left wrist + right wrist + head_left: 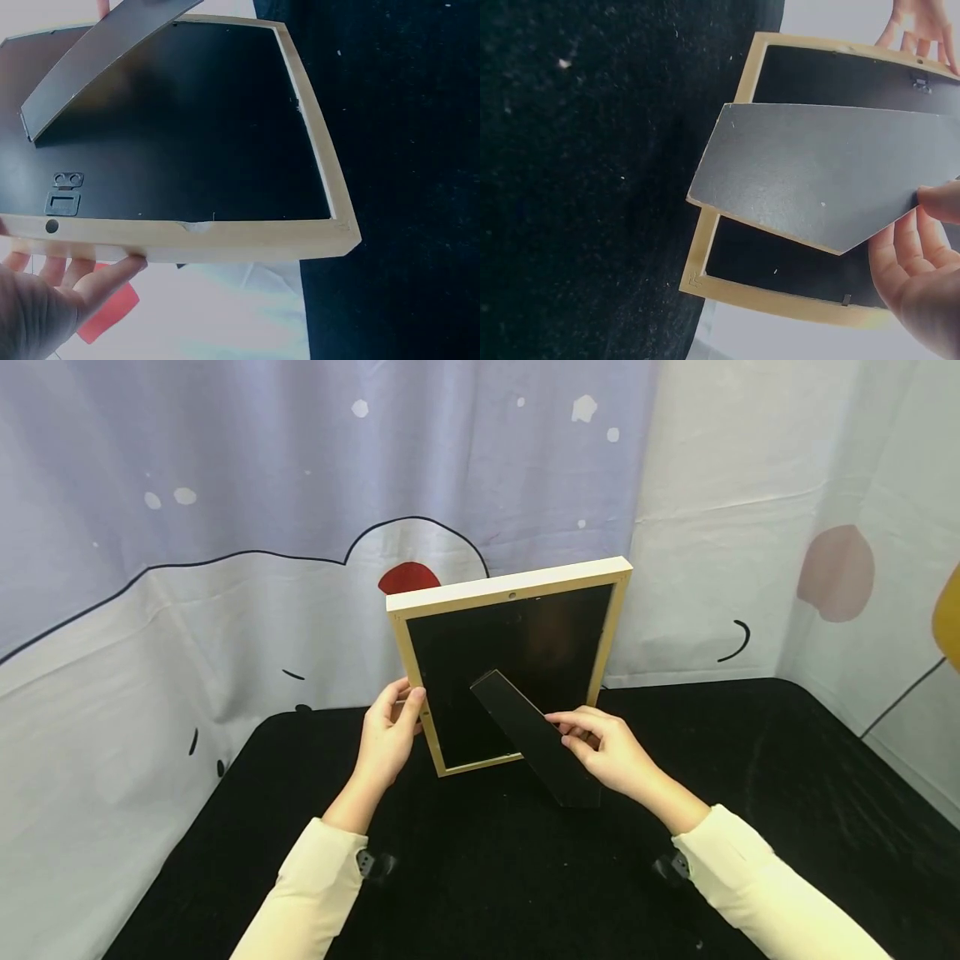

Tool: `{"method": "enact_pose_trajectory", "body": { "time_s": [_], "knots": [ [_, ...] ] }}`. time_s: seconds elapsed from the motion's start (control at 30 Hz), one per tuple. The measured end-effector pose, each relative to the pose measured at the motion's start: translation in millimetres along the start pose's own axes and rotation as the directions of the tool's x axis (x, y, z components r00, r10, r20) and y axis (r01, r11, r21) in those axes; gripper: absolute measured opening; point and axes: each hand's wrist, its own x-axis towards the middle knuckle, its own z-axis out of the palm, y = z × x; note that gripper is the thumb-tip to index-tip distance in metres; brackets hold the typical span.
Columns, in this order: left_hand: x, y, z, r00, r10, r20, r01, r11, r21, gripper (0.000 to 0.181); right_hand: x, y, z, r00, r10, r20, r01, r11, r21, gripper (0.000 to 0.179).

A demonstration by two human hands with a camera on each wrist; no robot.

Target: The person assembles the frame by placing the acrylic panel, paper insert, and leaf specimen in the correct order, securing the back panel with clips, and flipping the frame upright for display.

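Note:
A picture frame [517, 583] with a pale wooden border stands tilted over the table, its black backing board [461, 652] facing me. From that board a black easel leg [534, 735] slants out toward the lower right. My left hand [385, 739] grips the frame's left side, thumb at the near face and fingers behind. The right hand [606, 750] pinches the right edge of the leg between thumb and fingers. In the left wrist view, a small metal hanger [63, 201] sits on the board near the border. The frame's front is hidden.
A black cloth [480, 877] covers the table. Behind it hangs a printed curtain [262, 468], which also runs along the right side. Dark wrist devices [375, 864] sit at both sleeve cuffs.

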Motion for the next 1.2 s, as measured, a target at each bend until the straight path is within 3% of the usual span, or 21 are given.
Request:
{"method": "enact_pose_trajectory", "body": {
  "time_s": [0.5,0.83,1.2],
  "knots": [
    [-17.3,-3.1,-0.5,0.992,0.125,-0.019,-0.124,0.99,0.071,0.032,-21.9,-11,0,0.999,-0.034,0.002,0.034,0.999,0.008,0.035],
    [-25.9,-6.4,1.1,0.965,0.263,-0.012,-0.26,0.96,0.103,0.028,-33.4,-17,1,0.998,-0.057,-0.008,0.057,0.998,0.024,0.037],
    [-33.5,-5.6,0.8,0.957,0.289,-0.033,-0.283,0.952,0.119,0.026,-41.6,-25,2,0.998,-0.055,-0.009,0.056,0.998,0.038,0.039]
  ]
}}
